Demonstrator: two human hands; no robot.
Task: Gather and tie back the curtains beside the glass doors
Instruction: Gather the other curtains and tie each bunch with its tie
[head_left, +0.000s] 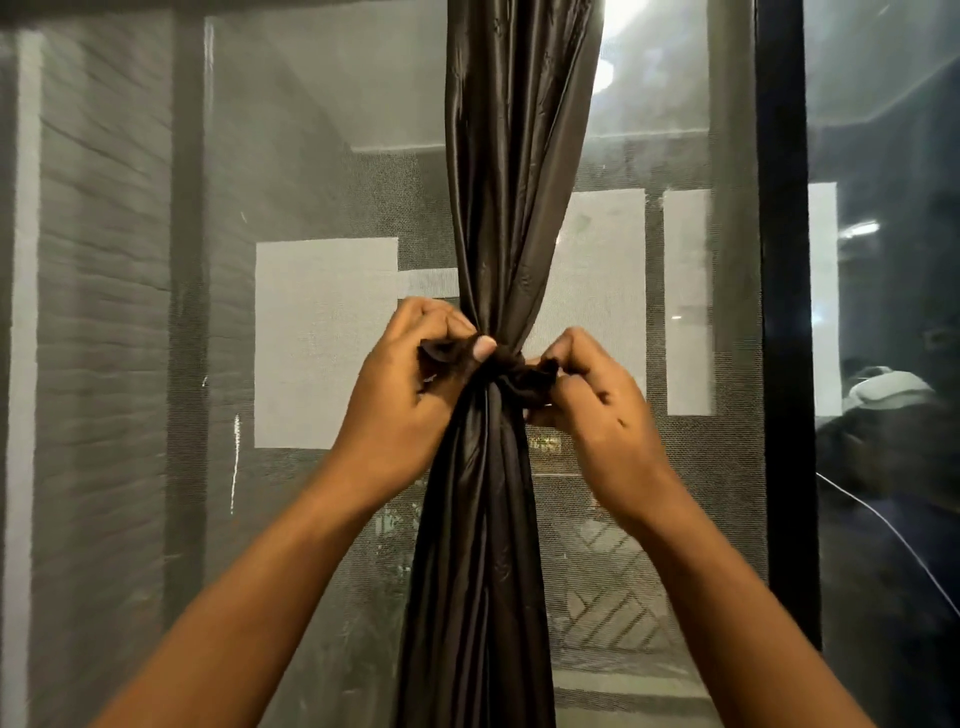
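A dark, shiny curtain (511, 171) hangs in the middle of the view, gathered into one narrow bundle. A dark cloth tie (511, 366) is wrapped around it at its narrowest point. My left hand (410, 387) grips the tie's left end, with the thumb pressing against the band. My right hand (597, 397) pinches the tie's right end between curled fingers. Both hands are level with each other on either side of the bundle.
Behind the curtain stands a mesh screen (311, 208) over a glass door. A black door frame (784, 312) runs upright on the right, with reflective glass (883, 364) beyond it. A bright lamp (605, 73) glares near the top.
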